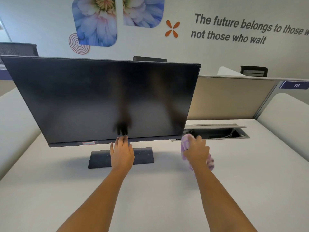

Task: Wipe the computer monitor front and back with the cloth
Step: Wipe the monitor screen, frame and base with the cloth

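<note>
Two hands are reaching the monitor (pixel 103 97), a flat glossy dark rectangle standing on the matte white desk (pixel 150 195), long side running left-right, screen facing the person. Now the left hand (pixel 122 153) is touching its bottom edge with straight fingers (pixel 123 140); the right hand (pixel 197 150) is gripping a fluffy lilac cloth (pixel 185 143) beside its lower right corner.

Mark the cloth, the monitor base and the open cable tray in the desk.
cloth (pixel 185 144), head view, purple fold at its upper left end
monitor base (pixel 143 155), head view, flat top, right half
cable tray (pixel 217 133), head view, dark inside of the opening
</note>
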Demonstrator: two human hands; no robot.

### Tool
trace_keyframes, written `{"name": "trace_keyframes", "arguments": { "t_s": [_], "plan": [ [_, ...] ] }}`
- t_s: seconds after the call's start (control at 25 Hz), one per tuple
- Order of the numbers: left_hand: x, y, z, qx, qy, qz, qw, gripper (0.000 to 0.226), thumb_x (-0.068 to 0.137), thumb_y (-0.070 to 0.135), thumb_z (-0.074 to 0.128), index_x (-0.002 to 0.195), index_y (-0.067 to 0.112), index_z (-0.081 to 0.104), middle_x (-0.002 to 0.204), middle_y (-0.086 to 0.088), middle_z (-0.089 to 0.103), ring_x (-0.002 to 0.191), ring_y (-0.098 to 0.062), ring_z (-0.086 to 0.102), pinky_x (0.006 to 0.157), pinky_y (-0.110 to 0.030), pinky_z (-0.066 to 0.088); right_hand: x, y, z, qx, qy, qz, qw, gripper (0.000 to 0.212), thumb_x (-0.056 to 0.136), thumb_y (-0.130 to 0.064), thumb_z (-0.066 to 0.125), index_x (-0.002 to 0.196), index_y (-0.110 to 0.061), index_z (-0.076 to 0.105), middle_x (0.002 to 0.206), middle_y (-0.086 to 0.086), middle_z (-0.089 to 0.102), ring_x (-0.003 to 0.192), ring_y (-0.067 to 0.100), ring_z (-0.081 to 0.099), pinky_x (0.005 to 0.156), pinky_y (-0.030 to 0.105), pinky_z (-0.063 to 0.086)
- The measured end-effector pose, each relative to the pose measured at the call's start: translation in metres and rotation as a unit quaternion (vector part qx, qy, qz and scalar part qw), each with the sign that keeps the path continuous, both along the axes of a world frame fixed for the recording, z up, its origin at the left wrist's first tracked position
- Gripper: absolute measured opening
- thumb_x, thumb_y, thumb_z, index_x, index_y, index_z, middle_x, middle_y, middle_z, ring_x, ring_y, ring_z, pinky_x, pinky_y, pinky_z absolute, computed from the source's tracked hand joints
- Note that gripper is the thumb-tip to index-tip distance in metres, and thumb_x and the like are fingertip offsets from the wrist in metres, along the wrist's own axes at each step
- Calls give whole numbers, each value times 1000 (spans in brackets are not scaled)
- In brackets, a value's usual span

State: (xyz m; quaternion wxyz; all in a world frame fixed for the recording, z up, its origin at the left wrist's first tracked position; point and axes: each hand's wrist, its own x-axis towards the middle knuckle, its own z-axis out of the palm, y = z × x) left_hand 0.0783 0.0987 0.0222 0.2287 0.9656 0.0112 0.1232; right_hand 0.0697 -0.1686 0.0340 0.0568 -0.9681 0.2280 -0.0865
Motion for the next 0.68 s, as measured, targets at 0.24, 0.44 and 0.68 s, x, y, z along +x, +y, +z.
{"name": "trace_keyframes", "arguments": {
  "t_s": [0.24,0.44,0.68],
  "plan": [
    [1,-1,-3,12,23,14,1000,47,101,30,30,145,15,29,151,-7,31,141,-24,25,117,-42,8,5,27,-4,199,-101,-9,975,66,80,-36,65,138,-21,37,121,12,47,112,31,49,86,41,47],
    [0,3,-8,46,43,3,998,49,101,32,27,147,16,23,153,-6,27,142,-23,25,118,-42,8,3,65,-13,200,-89,34,975,69,86,-42,60,144,-16,31,128,11,48,115,28,51,89,37,48],
    [0,6,-3,62,39,-5,997,47,101,30,28,146,16,26,153,-5,28,141,-23,25,117,-42,8,4,40,-4,124,-99,-20,987,50,91,-37,52,138,-25,43,121,9,52,111,26,51,89,37,48]
  ]
}}
